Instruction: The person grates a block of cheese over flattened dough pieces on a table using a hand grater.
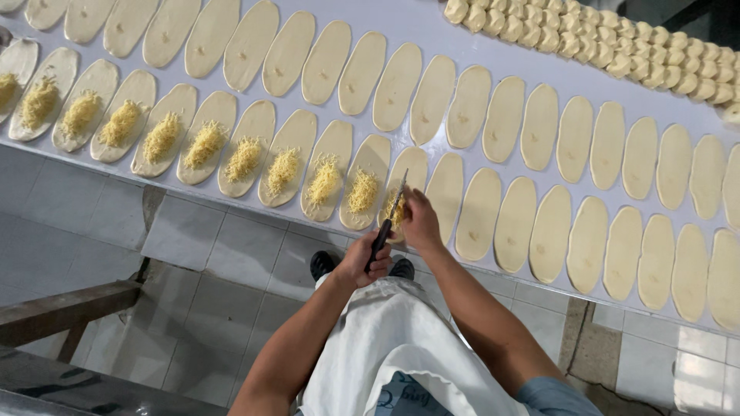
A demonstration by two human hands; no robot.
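Item: white work table [455, 46], running from near left to far right across the view, above a grey tiled floor [208, 254].

Near row, left part: flat oval dough pieces [203, 139], laid side by side with their edges touching or just overlapping, each carrying a small heap of shredded yellow cheese [202, 143] along its middle. The close packing looks meant to fit as many as possible on the table and to keep them within reach from the near edge.

Far row, left to right: plain dough ovals [324, 62], no cheese on them.

Centre, near edge: left hand [365, 262], closed around the dark handle of a grater [390, 219], a narrow blade-like tool held slanting up over one oval. Right hand [420, 222], fingers curled narrow around what is probably a piece of cheese pressed to the tool; the piece itself is hidden. Fresh shreds [395, 212] lie directly beneath, on the oval at the end of the filled run, so the tool seems held there to drop cheese straight onto the dough.

Below the hands: white apron [389, 339], dark shoes [322, 263] on the floor.

Near row, right part: bare ovals [587, 243], unfilled.

Far right corner: small pale dough lumps [617, 46], packed in close rows.

Near left: wooden beam [65, 312] below table height.
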